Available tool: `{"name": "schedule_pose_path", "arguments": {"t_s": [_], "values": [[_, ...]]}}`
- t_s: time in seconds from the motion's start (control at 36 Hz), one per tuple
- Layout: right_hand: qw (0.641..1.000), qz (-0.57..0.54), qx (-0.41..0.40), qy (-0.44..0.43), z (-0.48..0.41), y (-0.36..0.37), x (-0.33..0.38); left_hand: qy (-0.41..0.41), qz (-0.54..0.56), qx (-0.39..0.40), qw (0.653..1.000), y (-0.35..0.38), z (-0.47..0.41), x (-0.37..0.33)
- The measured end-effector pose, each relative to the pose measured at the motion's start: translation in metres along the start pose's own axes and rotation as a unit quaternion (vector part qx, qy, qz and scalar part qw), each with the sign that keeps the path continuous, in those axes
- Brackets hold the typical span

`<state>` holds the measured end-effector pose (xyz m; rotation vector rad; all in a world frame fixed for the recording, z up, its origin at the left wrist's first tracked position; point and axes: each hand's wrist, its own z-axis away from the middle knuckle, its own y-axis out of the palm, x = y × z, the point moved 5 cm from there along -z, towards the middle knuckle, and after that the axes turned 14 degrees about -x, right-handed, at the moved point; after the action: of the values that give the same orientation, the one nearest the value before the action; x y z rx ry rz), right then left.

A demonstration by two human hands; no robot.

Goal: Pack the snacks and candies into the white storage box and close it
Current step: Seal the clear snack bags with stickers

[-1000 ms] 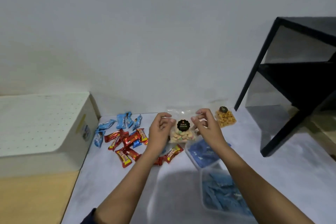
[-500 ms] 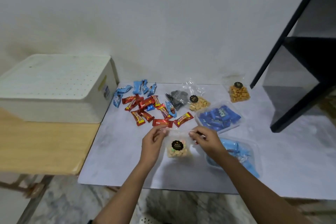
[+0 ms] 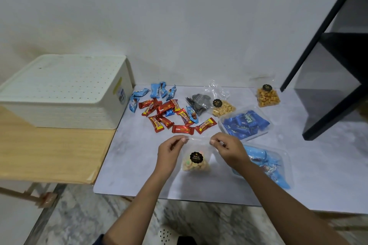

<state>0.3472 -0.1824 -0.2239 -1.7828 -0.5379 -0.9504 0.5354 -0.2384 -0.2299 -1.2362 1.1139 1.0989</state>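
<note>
Currently left hand (image 3: 169, 154) and right hand (image 3: 229, 150) pinch top corners of clear crinkly biscuit bag (image 3: 196, 163) over smooth grey marbled bench (image 3: 135, 155).

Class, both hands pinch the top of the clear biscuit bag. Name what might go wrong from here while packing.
1. The left hand and right hand pinch the biscuit bag only by its thin top edge; it may slip or open, spilling biscuits.
2. The white storage box has its lid on, and both hands are occupied.
3. The right forearm passes over the tray of light blue candies and might knock it.
</note>
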Motion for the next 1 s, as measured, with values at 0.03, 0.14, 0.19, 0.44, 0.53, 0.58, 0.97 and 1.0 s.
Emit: {"name": "schedule_pose_path", "arguments": {"t_s": [0.03,0.14,0.19,0.44,0.53,0.58,0.97,1.0], "values": [[1.000,-0.002,0.001,0.002,0.000,0.000,0.000,-0.002,0.002,-0.002,1.000,0.000,0.000,0.000],[0.999,-0.022,0.031,0.035,-0.002,0.002,-0.002,-0.004,0.006,-0.011,1.000,-0.001,0.000,-0.001],[0.998,-0.022,0.041,0.043,-0.003,0.003,0.000,-0.003,0.006,-0.010,1.000,-0.001,0.000,-0.002],[0.997,-0.029,0.021,0.073,-0.009,0.002,0.004,-0.009,-0.004,-0.011,1.000,-0.002,-0.002,-0.008],[0.996,-0.026,0.020,0.085,-0.011,-0.001,0.002,-0.011,-0.007,0.000,1.000,-0.002,-0.002,-0.009],[0.996,-0.024,0.018,0.087,-0.012,-0.002,0.001,-0.013,-0.012,0.007,1.000,-0.001,-0.002,-0.009],[0.998,-0.006,0.025,0.048,-0.017,-0.001,0.018,-0.011,-0.054,0.014,0.998,0.006,-0.006,-0.008],[0.999,-0.001,0.030,0.045,-0.019,-0.001,0.020,-0.012,-0.051,0.016,0.998,0.006,-0.006,-0.009]]}}
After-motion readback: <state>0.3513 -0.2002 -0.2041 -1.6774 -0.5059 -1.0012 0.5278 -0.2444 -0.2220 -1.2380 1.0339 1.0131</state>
